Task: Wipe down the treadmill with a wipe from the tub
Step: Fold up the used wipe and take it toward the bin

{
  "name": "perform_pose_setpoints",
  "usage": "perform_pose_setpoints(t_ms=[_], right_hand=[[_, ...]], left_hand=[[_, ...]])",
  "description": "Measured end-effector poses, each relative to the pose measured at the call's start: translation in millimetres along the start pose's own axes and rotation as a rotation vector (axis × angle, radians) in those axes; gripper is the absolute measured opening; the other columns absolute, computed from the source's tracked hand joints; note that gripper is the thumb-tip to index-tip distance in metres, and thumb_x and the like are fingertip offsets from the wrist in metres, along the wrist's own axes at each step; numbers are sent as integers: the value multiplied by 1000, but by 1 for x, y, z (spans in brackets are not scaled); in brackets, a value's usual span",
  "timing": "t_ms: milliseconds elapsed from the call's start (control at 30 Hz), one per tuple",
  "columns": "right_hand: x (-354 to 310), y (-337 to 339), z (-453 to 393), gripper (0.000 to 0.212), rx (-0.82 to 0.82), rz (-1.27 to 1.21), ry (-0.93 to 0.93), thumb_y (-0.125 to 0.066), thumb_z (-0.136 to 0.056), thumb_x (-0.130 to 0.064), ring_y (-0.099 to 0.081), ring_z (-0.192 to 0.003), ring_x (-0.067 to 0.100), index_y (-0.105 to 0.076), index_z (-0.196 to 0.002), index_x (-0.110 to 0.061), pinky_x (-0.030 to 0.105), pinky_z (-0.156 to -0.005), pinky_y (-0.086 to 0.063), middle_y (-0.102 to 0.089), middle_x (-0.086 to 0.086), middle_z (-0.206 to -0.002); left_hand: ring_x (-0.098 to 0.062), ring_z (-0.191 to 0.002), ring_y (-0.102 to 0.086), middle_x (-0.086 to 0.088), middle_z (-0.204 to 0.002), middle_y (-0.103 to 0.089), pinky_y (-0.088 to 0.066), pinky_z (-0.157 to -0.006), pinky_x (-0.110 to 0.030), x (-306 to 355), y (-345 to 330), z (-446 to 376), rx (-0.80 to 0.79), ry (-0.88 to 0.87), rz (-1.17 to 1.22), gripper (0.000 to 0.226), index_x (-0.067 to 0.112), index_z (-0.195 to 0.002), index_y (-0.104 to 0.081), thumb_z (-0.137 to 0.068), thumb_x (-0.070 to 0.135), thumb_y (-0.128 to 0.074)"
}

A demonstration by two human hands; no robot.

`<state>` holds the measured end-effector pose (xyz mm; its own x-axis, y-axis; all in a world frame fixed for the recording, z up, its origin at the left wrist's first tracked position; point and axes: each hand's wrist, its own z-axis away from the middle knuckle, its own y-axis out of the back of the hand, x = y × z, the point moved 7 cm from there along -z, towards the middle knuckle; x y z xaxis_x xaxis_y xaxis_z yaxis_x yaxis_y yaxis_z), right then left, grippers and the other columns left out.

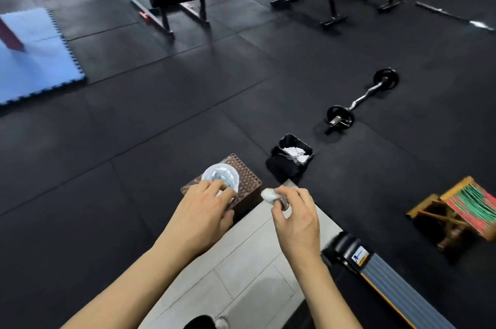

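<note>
The grey-slatted, yellow-edged treadmill deck, below and right of the right hand's fingers, is mostly cut off, so no wiping shows yet. The clear round plastic tub on its brown woven box sits under the left hand, whose curled fingers rest on it (grip unclear). The right hand pinches a crumpled white wipe; whether it is used is hard to tell.

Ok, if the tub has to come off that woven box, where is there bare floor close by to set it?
Bare black mat lies left of the woven box, stretching toward the blue foam mat. The pale tile strip under the arms is also free. It is crowded to the right: the lined bin, the curl bar and the treadmill end. The left hand holds the tub; the right hand pinches a wipe.
</note>
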<state>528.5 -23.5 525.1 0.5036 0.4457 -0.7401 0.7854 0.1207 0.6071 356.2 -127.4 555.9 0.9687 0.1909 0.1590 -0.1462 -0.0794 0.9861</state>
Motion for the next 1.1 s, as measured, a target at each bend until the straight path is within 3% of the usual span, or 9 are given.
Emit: perform_pose_setpoints(t_ms=[133,433,567,700,867,1100], right_hand=[[41,18,-32,28,83,49,-89,-68,-86,-4,-55,-91,9,-69,-103,-26,30,-80,-50,-55,-17,-98],[126,19,-166,26,111,135,-223,-65,-87,-8,-53,-89,10,-63,-96,-32,28,-75,-46,-52,-18,-94],[161,1,-250,23,51,194,-240,-65,-87,-8,-52,-85,10,-62,-95,-30,29,-75,-45,-50,-19,-91],[202,-22,-314,22,4,246,-281,-66,-85,-8,-48,-83,10,-62,-93,-29,29,-74,-43,-50,-17,-88],[259,-58,-375,19,-45,293,-321,-67,-86,-10,-48,-83,14,-61,-94,-26,32,-75,-44,-51,-12,-89],[349,-115,-449,11,-43,277,-437,-62,-88,-15,-50,-87,18,-62,-96,-23,34,-76,-45,-53,-8,-91]], left_hand=[[-25,-81,-60,4,-94,-64,-52,-69,-37,16,-15,-63,-23,-98,17,35,24,-97,-68,-82,39,-40],[-21,-82,-62,7,-93,-62,-56,-68,-36,32,-67,-243,-106,-244,63,34,26,-98,-68,-82,41,-42],[-22,-90,-60,7,-102,-63,-54,-79,-41,20,-91,-326,-193,-232,97,42,26,-107,-68,-85,43,-37],[-24,-86,-63,6,-99,-64,-56,-72,-39,9,-114,-400,-242,-204,107,41,25,-104,-69,-83,43,-39],[-27,-92,-61,4,-106,-63,-54,-77,-41,-5,-156,-470,-305,-174,129,48,23,-112,-68,-85,44,-33],[-26,-87,-62,4,-103,-63,-54,-74,-40,-18,-222,-549,-302,-163,141,38,23,-108,-70,-85,38,-45]])
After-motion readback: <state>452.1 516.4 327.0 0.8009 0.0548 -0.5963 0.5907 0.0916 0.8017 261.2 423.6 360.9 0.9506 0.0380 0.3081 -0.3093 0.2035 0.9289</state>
